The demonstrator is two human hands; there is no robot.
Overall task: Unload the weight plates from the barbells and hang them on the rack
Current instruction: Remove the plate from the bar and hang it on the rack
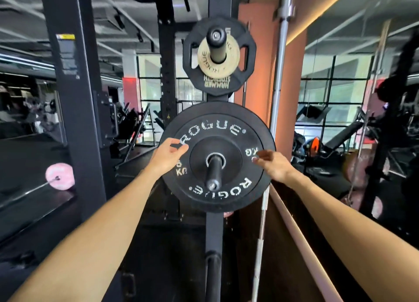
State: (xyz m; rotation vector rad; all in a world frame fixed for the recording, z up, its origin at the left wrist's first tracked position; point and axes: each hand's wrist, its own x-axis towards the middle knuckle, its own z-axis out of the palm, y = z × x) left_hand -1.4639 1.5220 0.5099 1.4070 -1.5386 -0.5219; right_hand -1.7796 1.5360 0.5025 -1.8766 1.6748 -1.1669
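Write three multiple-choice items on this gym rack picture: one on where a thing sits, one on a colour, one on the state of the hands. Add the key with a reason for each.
1. Where does the small tan plate sit?
A. On the upper peg, in front of the Hammer Strength plate
B. On the floor
C. On the lower peg

2. What colour is the plate on the barbell on the floor at far left?
A. Green
B. Pink
C. Yellow

3. How do the hands meet the large Rogue plate?
A. Both grip its rim from behind
B. Only one is in view
C. The left hand and right hand reach its face with loose fingers, gripping nothing

Key: 1 A, the tan plate overlaps the black one around the upper peg. 2 B, the pink plate shows beside the rack upright. 3 C, neither hand wraps the plate's edge.
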